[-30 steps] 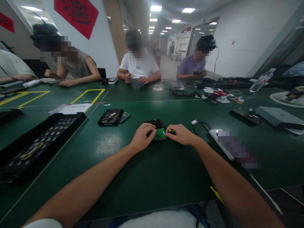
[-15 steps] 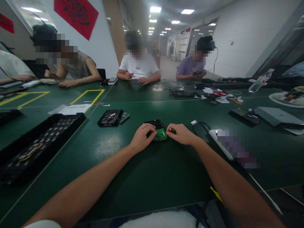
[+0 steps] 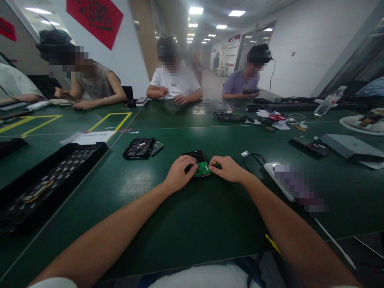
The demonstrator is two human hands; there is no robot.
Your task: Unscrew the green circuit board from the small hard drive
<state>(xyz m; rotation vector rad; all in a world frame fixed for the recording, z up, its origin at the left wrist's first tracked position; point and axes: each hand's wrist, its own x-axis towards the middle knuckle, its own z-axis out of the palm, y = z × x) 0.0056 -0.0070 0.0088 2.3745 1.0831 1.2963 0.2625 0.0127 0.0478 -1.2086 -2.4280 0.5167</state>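
A hard drive (image 3: 201,169) lies on the table before me, its green circuit board facing up. Over its left side curls my left hand (image 3: 181,171), gripping it by the edge, with the thumb on the board. My right hand (image 3: 226,168) is closed at the drive's right edge and pinches a screwdriver with a black-and-yellow handle (image 3: 217,164). Its tip is hidden by the fingers. Left of the drive lie a black drive housing (image 3: 138,148) and a small loose circuit board (image 3: 157,148).
A long black tray (image 3: 51,188) of small parts stands at the left. To the right are a white-edged device (image 3: 277,182) with a cable, another drive (image 3: 309,146), and a grey box (image 3: 351,146). A bottle (image 3: 330,101) leans farther back. Several people sit across the table (image 3: 168,224).
My hands and the hard drive stay in nearly the same place. Across the table, the person in purple has shifted the object they hold slightly.
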